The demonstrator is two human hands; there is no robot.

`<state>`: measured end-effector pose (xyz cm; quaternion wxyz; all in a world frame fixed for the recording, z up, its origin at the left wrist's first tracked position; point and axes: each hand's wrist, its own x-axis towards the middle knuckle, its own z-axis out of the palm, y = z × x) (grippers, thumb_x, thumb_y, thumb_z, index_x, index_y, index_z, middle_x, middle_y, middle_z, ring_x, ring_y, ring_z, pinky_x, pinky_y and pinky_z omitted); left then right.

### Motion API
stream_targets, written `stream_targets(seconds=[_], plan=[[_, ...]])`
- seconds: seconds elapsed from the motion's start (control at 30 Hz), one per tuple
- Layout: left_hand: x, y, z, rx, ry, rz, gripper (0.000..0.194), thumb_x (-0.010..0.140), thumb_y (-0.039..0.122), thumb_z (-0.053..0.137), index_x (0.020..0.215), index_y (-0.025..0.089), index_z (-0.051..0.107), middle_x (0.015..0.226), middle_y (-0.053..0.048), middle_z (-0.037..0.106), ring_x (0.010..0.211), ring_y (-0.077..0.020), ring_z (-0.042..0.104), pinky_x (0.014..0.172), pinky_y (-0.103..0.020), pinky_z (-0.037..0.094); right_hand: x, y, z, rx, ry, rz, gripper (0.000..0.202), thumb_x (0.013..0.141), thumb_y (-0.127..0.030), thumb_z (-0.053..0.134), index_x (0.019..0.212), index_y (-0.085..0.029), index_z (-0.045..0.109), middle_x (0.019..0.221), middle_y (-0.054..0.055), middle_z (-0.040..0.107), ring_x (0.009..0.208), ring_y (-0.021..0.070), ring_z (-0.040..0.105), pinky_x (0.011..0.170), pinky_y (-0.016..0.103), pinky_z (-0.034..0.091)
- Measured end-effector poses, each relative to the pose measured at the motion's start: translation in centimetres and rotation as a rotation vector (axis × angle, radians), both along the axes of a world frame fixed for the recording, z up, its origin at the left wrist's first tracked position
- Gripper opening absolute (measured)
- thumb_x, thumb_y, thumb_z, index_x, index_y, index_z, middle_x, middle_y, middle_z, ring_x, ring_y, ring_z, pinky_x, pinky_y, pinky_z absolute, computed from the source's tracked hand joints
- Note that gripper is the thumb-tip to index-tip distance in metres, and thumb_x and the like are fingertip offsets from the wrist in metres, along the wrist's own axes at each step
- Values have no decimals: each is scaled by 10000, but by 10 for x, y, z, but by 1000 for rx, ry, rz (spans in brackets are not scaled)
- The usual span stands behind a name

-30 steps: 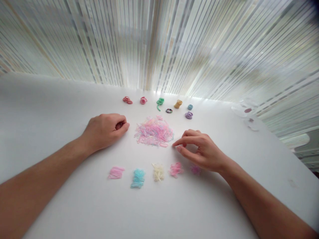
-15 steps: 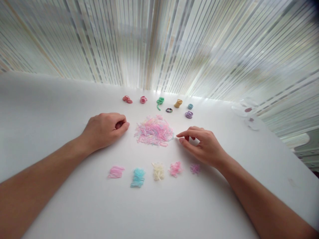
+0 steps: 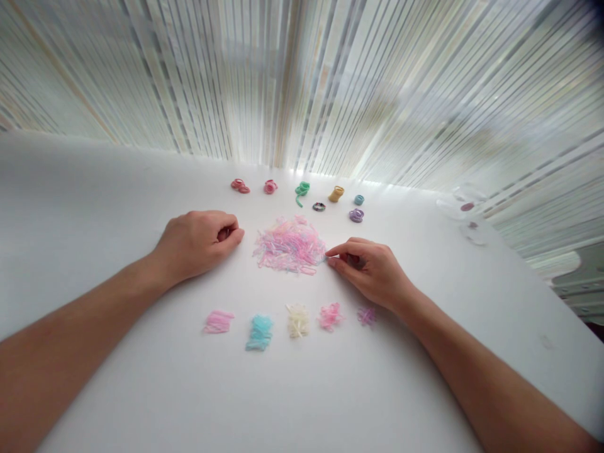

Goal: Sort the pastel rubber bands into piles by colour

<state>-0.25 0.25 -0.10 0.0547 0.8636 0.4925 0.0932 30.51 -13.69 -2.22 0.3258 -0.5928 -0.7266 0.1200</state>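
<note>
A loose pile of pastel bands (image 3: 290,245), mostly pink, lies mid-table. At its right edge my right hand (image 3: 361,264) has thumb and forefinger nearly together, on something too small to make out. My left hand (image 3: 202,242) rests curled on the table, left of the pile, with nothing seen in it. Nearer me lie small heaps in a row: light pink (image 3: 218,321), blue (image 3: 259,332), cream (image 3: 297,321), pink (image 3: 331,316) and purple (image 3: 366,316).
Behind the pile sit coiled bands: red (image 3: 240,186), pink (image 3: 270,187), green (image 3: 302,190), yellow (image 3: 336,194), blue (image 3: 359,200) and purple (image 3: 356,216), plus a dark ring (image 3: 319,206). Clear plastic (image 3: 467,206) lies far right. A striped curtain (image 3: 264,82) hangs behind.
My right hand has moved left to the pile's edge, and its thumb and forefinger have closed towards each other. My left hand stays curled in place.
</note>
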Motion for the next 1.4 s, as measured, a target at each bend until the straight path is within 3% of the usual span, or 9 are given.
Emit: stream_targets(seconds=[0.5, 1.0, 1.4], plan=[[0, 0, 1, 5, 11, 2, 350, 926, 493, 430, 792, 225, 611, 815, -30, 683, 747, -197, 565, 663, -331, 299, -3, 4, 1, 11, 28, 29, 118, 941, -202, 704, 955, -172, 817, 724, -5, 647, 567, 102, 502, 576, 253, 416], [1, -1, 1, 8, 13, -1, 352, 926, 493, 419, 798, 227, 610, 817, -32, 680, 752, -199, 569, 668, -329, 303, -2, 5, 2, 19, -34, 65, 68, 952, -196, 677, 923, -191, 739, 743, -12, 640, 608, 113, 515, 646, 281, 409], [0, -2, 1, 8, -9, -15, 328, 934, 468, 454, 790, 219, 612, 828, -34, 702, 755, -193, 579, 665, -331, 312, 6, -3, 7, -10, -64, -51, 108, 947, -278, 654, 879, -218, 713, 716, 6, 684, 627, 161, 589, 616, 301, 438]])
